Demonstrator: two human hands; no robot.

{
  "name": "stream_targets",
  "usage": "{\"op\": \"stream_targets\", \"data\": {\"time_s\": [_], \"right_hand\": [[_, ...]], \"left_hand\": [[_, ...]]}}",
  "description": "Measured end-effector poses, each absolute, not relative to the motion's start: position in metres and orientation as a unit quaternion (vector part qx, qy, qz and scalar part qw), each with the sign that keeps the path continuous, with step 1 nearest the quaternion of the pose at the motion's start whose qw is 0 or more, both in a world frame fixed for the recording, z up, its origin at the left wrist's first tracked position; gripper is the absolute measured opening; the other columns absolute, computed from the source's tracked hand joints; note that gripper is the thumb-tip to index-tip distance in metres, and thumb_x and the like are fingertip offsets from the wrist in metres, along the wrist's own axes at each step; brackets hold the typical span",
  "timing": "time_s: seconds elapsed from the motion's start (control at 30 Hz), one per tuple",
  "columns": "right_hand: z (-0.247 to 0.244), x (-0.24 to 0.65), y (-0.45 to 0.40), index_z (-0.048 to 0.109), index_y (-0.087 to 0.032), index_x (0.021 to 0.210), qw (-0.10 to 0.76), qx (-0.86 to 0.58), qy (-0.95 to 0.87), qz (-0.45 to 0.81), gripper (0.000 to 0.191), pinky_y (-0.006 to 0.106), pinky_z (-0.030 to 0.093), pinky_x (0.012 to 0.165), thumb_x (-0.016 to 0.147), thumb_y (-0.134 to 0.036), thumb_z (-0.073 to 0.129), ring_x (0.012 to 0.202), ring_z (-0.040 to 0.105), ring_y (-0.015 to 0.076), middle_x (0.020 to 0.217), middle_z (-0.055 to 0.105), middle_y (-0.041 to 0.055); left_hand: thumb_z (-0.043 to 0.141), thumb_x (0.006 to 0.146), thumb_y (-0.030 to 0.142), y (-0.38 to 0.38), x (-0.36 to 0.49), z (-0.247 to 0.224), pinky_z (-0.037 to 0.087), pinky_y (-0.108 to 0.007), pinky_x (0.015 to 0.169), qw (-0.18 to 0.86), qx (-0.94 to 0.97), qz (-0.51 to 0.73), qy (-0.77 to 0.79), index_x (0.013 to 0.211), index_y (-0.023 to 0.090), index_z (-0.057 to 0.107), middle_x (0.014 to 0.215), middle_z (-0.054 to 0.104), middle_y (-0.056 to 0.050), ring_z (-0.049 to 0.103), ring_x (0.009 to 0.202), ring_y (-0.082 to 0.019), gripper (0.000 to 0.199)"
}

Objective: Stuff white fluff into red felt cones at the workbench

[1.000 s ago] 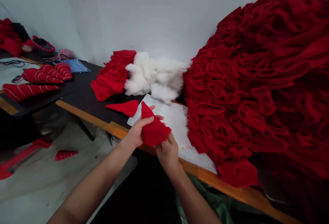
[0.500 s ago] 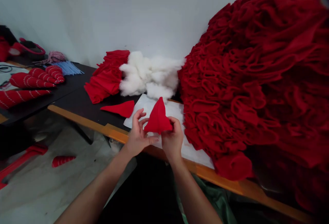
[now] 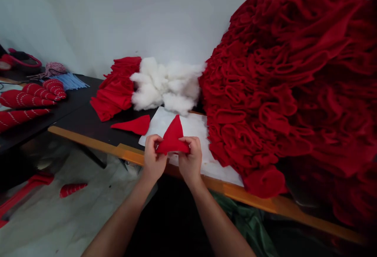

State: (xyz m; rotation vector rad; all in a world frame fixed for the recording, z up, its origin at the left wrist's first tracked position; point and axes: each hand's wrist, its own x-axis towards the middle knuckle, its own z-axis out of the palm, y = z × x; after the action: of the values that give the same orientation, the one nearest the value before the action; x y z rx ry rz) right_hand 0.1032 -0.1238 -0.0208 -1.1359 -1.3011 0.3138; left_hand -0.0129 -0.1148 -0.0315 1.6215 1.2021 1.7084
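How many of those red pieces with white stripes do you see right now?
4. Three lie on the dark table at left: top piece, middle piece, lower piece. The fourth, floor piece, lies on the floor. More may be hidden past the left edge.

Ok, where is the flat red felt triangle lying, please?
In the head view, the flat red felt triangle lies on the dark table left of the white paper sheet, just beyond the left hand.

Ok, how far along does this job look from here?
Done: striped, stuffed-looking red cones lie on the left table. In hand: a red felt cone, pinched between the left hand and right hand. Left: a flat red piece, a felt stack, white stuffing and a huge red felt heap.
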Motion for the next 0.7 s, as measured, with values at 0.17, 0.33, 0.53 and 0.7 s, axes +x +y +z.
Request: {"op": "stream_targets", "data": {"time_s": [0.17,0.33,0.53,0.7], "right_hand": [[-0.014,0.103,-0.13,0.054,-0.021,0.095,0.602,-0.451,-0.608,0.255,0.034,0.031,0.045,0.073,0.062,-0.011,0.052,0.092,0.052,0.0189,0.099,0.047,0.0048],[-0.015,0.095,-0.12,0.047,-0.021,0.075,0.643,-0.523,-0.535,0.162,0.02,0.027,0.039,0.061,0.058,-0.011,0.051,0.066,0.048,0.0145,0.072,0.048,-0.0027],[-0.017,0.098,-0.119,0.051,-0.02,0.091,0.648,-0.517,-0.512,0.223,0.032,0.03,0.046,0.069,0.06,-0.012,0.052,0.085,0.053,0.0183,0.092,0.052,0.0035],[-0.029,0.102,-0.128,0.047,-0.021,0.109,0.638,-0.462,-0.536,0.304,0.047,0.032,0.049,0.074,0.063,-0.012,0.054,0.094,0.055,0.0197,0.105,0.055,0.0071]], "left_hand": [[0.056,0.069,0.013,-0.121,-0.02,-0.022,0.044,-0.026,0.069,0.29,0.621,0.594,0.421,0.094,0.02,0.05,0.093,0.051,-0.003,0.053,0.082,-0.015,0.026],[0.052,0.066,0.005,-0.117,-0.009,-0.022,0.04,-0.025,0.063,0.105,0.657,0.612,0.427,0.074,0.02,0.046,0.074,0.049,0.001,0.048,0.069,-0.013,0.018],[0.055,0.07,0.014,-0.121,-0.008,-0.024,0.046,-0.026,0.065,0.187,0.643,0.577,0.467,0.102,0.019,0.045,0.095,0.052,-0.005,0.054,0.081,-0.016,0.034],[0.057,0.067,0.011,-0.115,-0.017,-0.032,0.047,-0.029,0.073,0.17,0.676,0.573,0.43,0.102,0.02,0.047,0.097,0.053,-0.005,0.055,0.086,-0.017,0.038]]}}
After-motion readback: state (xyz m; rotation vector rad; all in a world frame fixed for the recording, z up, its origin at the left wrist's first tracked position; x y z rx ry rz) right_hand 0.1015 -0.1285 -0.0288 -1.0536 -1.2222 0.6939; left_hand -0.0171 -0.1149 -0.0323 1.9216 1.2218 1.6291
